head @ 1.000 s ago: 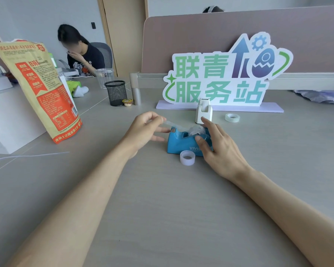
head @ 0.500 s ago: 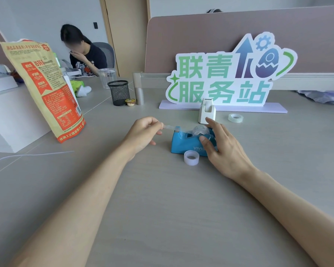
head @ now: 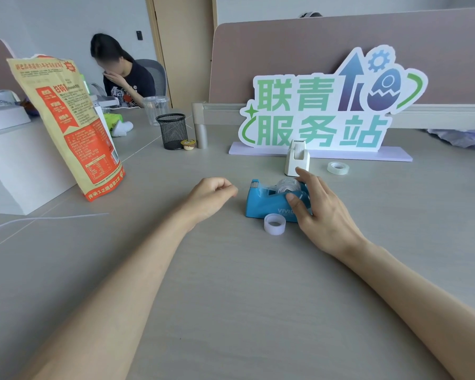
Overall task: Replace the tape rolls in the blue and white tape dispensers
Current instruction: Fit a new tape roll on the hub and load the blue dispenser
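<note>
Withdrawn to just left of blue tape dispenser (head: pixel 266 204) on worktop (head: pixel 231 292), with left hand (head: pixel 209 197) curled on nothing visible, right hand (head: pixel 324 215) in thumb-and-finger grip round that dispenser's rear, white tape dispenser (head: pixel 296 159) just behind.

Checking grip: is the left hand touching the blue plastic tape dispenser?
No, the left hand lies apart from the blue dispenser; the right hand holds it.
</note>
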The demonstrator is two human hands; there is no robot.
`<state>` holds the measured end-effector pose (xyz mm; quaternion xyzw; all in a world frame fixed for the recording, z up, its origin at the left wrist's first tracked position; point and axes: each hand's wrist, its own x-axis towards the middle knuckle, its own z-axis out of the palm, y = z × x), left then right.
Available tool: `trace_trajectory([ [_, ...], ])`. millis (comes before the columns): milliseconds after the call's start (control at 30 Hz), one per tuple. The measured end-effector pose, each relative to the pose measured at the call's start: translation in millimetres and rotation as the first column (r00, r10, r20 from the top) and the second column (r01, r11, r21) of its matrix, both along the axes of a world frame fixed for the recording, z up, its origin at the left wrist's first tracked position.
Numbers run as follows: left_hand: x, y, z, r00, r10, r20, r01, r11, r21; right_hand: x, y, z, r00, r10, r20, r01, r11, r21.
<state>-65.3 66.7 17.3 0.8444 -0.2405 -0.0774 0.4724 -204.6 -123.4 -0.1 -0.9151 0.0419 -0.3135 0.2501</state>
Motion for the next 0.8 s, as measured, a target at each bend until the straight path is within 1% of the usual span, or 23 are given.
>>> trace_trajectory([
  [267,-3,-7,-3,0.998,-0.056,0.002,0.055,0.993,0.105,0,1,0,1.000,-0.003,-0.004,0.003,1.000,-0.004],
  [433,-5,-10,-1,0.998,-0.056,0.029,0.050,0.984,0.168,0,2,1,1.000,-0.003,-0.012,0.003,1.000,0.000],
  [633,-7,-11,-2,0.997,-0.054,0.056,0.043,0.982,0.186,-1,2,1,1.000,-0.006,-0.030,0.006,1.000,0.002],
  [800,-6,-13,-5,0.991,-0.027,0.130,-0.012,0.959,0.285,-2,3,2,0.999,-0.004,-0.045,0.004,1.000,0.010],
])
